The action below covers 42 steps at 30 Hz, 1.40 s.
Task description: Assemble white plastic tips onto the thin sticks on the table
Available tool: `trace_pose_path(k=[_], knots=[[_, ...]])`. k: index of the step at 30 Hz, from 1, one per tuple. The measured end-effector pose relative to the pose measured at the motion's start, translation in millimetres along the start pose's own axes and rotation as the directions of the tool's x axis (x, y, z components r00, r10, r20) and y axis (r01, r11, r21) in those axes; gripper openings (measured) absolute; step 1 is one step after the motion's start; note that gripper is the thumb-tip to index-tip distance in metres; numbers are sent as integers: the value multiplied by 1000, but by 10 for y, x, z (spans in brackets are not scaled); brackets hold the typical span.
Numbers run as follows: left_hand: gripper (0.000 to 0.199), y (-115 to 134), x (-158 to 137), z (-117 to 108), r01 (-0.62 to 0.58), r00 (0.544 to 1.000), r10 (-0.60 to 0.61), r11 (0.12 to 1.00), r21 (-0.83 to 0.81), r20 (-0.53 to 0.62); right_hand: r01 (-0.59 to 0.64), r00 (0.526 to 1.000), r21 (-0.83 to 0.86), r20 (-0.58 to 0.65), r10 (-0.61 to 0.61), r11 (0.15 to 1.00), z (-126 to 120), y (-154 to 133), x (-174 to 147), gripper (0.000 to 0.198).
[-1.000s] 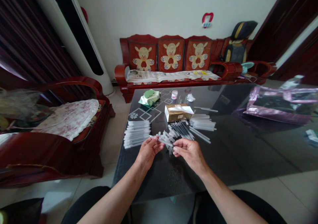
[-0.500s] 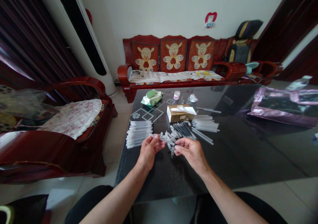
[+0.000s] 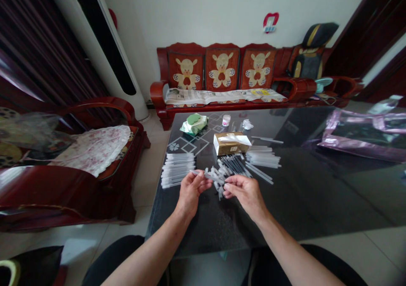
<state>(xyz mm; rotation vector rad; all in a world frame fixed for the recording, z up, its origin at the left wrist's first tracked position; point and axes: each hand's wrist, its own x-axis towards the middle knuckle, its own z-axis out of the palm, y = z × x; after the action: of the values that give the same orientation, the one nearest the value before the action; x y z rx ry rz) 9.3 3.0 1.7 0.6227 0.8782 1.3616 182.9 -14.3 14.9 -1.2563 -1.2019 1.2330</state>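
My left hand [image 3: 192, 189] is closed on a slim translucent white pen [image 3: 210, 177], which points right toward my other hand. The fingers of my right hand [image 3: 245, 190] are pinched together close to the pen's right end; whatever is in them is too small to make out. Beneath and between the hands lies a loose heap of small white pen caps [image 3: 217, 172]. Left of them, a row of white pens [image 3: 178, 167] lies side by side. Dark thin pen refills [image 3: 236, 165] fan out behind my right hand, and frosted pen barrels [image 3: 262, 156] lie to their right.
A tissue box [image 3: 232, 145] stands behind the refills on the dark glossy table [image 3: 285, 201]. Farther back are a green wipes pack [image 3: 194, 124], a small white tub [image 3: 226, 120] and a crumpled tissue [image 3: 247, 124]. A pink-edged clear bag [image 3: 361, 136] lies right.
Both hands keep nearly the same pose around the pen. The whole view has shifted very slightly; nothing on the table has visibly moved.
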Motion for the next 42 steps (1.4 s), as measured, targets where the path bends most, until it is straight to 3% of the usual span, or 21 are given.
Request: trace_pose_path(k=[14,30,42], knots=[[30,19,-28,22,-36,999,36,999,23,8,-56,998,95,-8,57,994,-4,52,10,37],[27,-25,-18,3,-7,1000,7,1000,4,8,-25,998,-49,61,28,998,-10,73,-3,39],[26,-8,11,-31,11,1000,-11,1000,3,-18,-42,991,-44,122,47,998,-19,38,-14,39]])
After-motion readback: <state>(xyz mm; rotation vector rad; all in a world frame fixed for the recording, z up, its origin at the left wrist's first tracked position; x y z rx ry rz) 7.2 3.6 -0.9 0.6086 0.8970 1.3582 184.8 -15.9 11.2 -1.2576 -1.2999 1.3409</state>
